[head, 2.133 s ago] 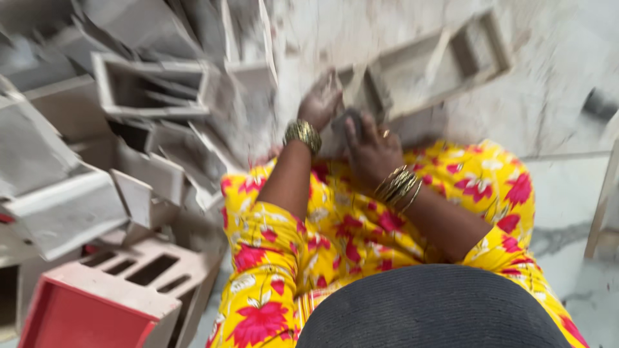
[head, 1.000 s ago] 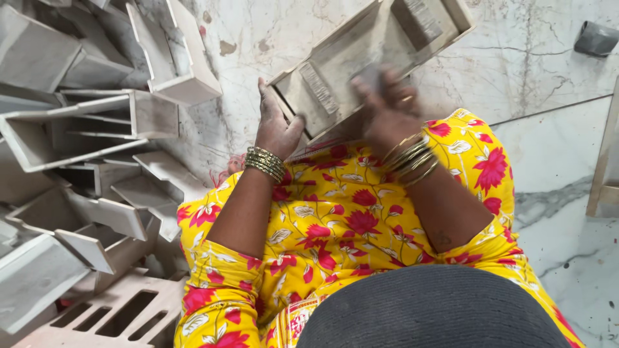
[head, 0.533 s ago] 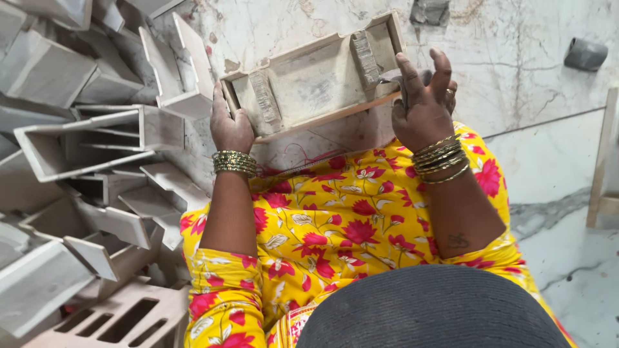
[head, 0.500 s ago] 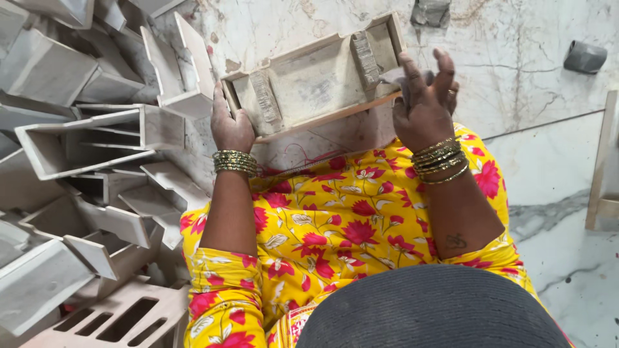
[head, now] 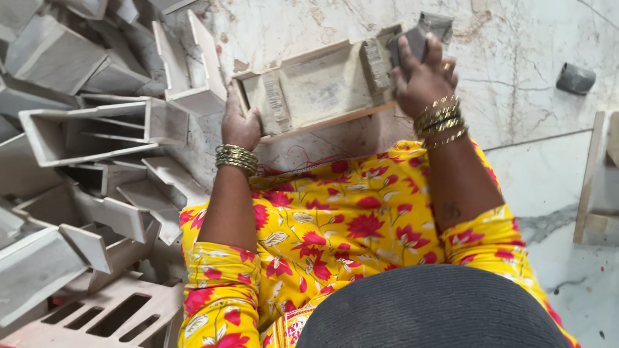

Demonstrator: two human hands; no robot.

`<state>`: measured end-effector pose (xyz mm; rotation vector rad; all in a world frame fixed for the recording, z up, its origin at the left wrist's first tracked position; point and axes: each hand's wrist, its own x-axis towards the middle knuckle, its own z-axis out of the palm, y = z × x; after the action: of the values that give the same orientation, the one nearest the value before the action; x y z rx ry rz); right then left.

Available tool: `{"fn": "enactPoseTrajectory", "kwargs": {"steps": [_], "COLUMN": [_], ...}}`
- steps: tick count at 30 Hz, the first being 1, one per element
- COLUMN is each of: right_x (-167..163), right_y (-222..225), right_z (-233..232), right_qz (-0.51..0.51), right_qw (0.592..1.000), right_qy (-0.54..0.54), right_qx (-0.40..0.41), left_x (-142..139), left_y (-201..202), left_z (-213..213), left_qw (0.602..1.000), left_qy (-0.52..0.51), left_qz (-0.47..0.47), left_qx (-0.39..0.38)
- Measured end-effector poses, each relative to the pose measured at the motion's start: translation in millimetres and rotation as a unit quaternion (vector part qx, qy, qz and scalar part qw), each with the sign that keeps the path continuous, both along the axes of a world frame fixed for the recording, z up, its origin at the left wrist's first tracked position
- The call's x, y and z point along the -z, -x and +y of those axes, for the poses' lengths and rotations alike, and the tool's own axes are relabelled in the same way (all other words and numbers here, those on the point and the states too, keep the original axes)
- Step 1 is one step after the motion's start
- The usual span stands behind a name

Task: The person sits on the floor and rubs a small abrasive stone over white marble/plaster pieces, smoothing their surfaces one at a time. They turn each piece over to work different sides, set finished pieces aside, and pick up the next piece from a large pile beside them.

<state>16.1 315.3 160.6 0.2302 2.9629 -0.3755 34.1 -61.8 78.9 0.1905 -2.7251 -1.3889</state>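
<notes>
Person seated on pale marble floor point(head: 548, 167), yellow floral dress, bangles on both wrists. Open wooden box frame point(head: 319, 87) lies on the floor just past the knees. Left hand point(head: 240, 125) closed on its left end wall. Right hand point(head: 422, 74) clamped round a small grey block point(head: 429, 32) (sanding pad, prob.) pressed at the frame's right end. Frame looks stiff, light, dusty w/ thin walls; best held by the end walls. Pile of similar frames point(head: 90, 135) at left.
</notes>
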Motion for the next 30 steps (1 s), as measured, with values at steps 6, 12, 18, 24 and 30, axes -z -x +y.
{"fn": "enactPoseTrajectory", "kwargs": {"steps": [6, 12, 18, 24, 30], "right_x": [-14, -62, -66, -7, -9], "right_y": [26, -20, -30, 21, 21], "right_z": [-5, 11, 14, 12, 43], "right_qz": [0.038, -0.131, 0.06, 0.073, 0.284], "right_qw": [0.999, 0.988, 0.996, 0.994, 0.958], "right_qy": [-0.01, -0.073, 0.015, 0.082, 0.036], "right_qx": [-0.031, -0.032, -0.069, -0.004, -0.026], "left_x": [20, 8, -1, -8, 0], "left_y": [5, 5, 6, 7, 9], "left_z": [5, 16, 12, 13, 20], "left_qw": [0.999, 0.991, 0.998, 0.99, 0.996], "left_qy": [-0.017, -0.09, -0.057, -0.086, -0.069], "left_qz": [0.013, -0.028, -0.011, -0.1, -0.055], "left_qx": [-0.04, -0.093, -0.031, -0.043, 0.003]}}
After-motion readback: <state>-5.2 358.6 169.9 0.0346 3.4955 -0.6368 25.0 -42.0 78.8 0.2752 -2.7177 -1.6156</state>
